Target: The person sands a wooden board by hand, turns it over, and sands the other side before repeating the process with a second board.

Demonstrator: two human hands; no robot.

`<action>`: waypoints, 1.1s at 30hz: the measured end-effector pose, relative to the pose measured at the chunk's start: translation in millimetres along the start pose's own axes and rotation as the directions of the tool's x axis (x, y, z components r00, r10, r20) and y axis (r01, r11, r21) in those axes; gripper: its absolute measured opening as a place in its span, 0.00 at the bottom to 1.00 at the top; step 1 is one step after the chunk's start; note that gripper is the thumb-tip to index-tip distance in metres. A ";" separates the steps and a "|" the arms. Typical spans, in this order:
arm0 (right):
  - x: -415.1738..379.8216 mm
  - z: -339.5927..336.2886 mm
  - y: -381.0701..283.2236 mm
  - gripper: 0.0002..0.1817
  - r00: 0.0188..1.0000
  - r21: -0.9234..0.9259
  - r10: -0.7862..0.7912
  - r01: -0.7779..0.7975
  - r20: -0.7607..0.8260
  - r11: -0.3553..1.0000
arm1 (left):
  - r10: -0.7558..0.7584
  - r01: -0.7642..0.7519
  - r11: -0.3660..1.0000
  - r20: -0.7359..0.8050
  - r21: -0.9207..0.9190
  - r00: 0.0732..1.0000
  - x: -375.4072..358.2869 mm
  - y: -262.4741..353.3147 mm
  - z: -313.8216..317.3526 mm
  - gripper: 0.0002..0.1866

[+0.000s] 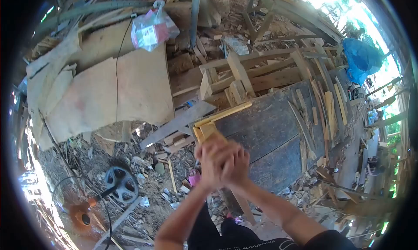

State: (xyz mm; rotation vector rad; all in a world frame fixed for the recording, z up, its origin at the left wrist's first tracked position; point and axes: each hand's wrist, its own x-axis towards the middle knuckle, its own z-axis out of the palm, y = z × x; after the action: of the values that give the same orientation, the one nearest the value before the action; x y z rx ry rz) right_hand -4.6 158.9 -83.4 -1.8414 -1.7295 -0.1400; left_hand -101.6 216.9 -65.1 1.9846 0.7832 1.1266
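Observation:
Both hands are close together at the near left corner of a dark wooden workbench (pixel 270 137). My left hand (pixel 211 161) and my right hand (pixel 235 163) overlap, fingers wrapped round a yellowish wooden block (pixel 208 130). The block's far end shows beyond the fingers; the rest is hidden under them. It lies beside a thin yellow wooden strip (pixel 228 114) along the bench's edge.
Wooden strips (pixel 329 108) lie on the bench's right side, with a frame of beams (pixel 239 73) behind. Plywood sheets (pixel 104 84) and a plastic bag (pixel 153 28) are at the upper left. An orange fan (pixel 82 215) stands at the lower left amid scraps.

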 end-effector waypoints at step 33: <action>-103.1 -81.2 -28.7 0.30 0.901 -0.228 0.200 -0.117 0.385 0.967 | 0.092 -0.105 0.980 0.081 0.166 0.992 -119.7 84.7 32.6 0.18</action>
State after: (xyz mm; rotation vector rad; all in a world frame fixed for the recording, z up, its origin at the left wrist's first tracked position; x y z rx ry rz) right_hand -20.4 28.4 -55.4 -2.2795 -1.8793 0.1534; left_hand -111.6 67.1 -62.6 2.2162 0.7722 1.0664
